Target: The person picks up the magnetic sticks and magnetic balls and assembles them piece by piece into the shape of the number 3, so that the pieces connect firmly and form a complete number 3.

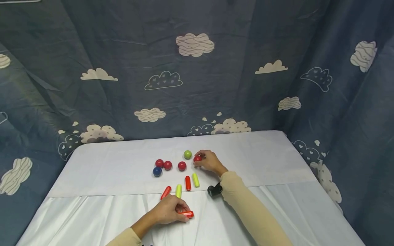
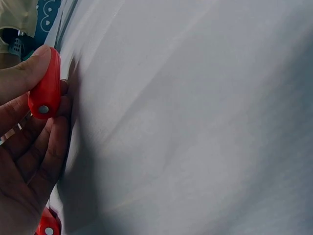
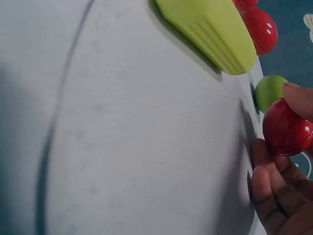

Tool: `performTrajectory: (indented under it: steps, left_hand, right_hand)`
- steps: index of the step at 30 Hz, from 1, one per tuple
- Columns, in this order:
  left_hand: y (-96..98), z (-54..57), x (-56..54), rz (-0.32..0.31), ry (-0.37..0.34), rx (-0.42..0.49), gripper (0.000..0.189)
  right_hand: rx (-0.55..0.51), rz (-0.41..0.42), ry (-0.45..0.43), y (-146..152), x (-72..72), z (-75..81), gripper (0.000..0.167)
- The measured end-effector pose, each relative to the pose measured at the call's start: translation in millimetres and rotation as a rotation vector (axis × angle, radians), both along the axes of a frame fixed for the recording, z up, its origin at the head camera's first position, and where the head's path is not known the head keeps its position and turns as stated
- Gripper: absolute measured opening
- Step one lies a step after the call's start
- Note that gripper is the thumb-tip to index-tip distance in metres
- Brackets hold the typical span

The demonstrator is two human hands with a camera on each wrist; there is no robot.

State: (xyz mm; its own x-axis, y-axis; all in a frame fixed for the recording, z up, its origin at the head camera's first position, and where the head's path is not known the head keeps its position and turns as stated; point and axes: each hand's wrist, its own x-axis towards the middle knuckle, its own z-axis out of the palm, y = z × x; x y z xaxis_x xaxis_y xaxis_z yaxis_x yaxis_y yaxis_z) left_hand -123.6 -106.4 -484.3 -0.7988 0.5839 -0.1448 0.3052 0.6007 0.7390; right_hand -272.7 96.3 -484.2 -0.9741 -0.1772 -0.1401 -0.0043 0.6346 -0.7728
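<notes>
Two hands are busy over the white-covered tabletop (image 1: 261,150), each with its own piece. The left hand (image 1: 171,209) pinches a red stick (image 2: 45,90) between thumb and fingers, on the near side of the layout; the right hand (image 1: 210,161), farther out, pinches a red ball (image 3: 284,129) the same way, just beside a green ball (image 1: 187,154). The step in hand seems to be handling one stick and one ball together, picking up or setting down; whether either piece bears on the cloth I cannot tell. Left of the right hand lie a lone red ball (image 1: 182,166), then a close pair of red balls (image 1: 167,165) with a blue ball (image 1: 157,171) just in front. Between the hands, a red stick (image 1: 188,183) and a yellow-green stick (image 1: 196,180) lie side by side; another two, red (image 1: 166,192) and yellow-green (image 1: 179,191), lie just beyond the left hand. As I judge it, the next move calls for a steady pinch on the smooth ball, which could roll if let go carelessly, and enough left-hand clearance to avoid nudging those nearer sticks.
</notes>
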Motion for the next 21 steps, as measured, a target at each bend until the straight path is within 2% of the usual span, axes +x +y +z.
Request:
performTrajectory:
  steps: [8,15,21]
  left_hand:
    - [2.1,-0.9,2.8,0.015,-0.054,0.012,0.019]
    - [3.9,-3.9,3.5,0.004,-0.032,0.060,0.020]
    - [-0.5,-0.4,-1.4,0.005,-0.048,0.050,0.018]
  right_hand:
    - [-0.085,-0.033,-0.029,5.2,12.2,-1.3,0.031]
    - [-0.186,-0.002,0.004,13.3,23.7,-0.6,0.030]
    - [-0.297,-0.007,0.007,19.1,31.5,1.4,0.030]
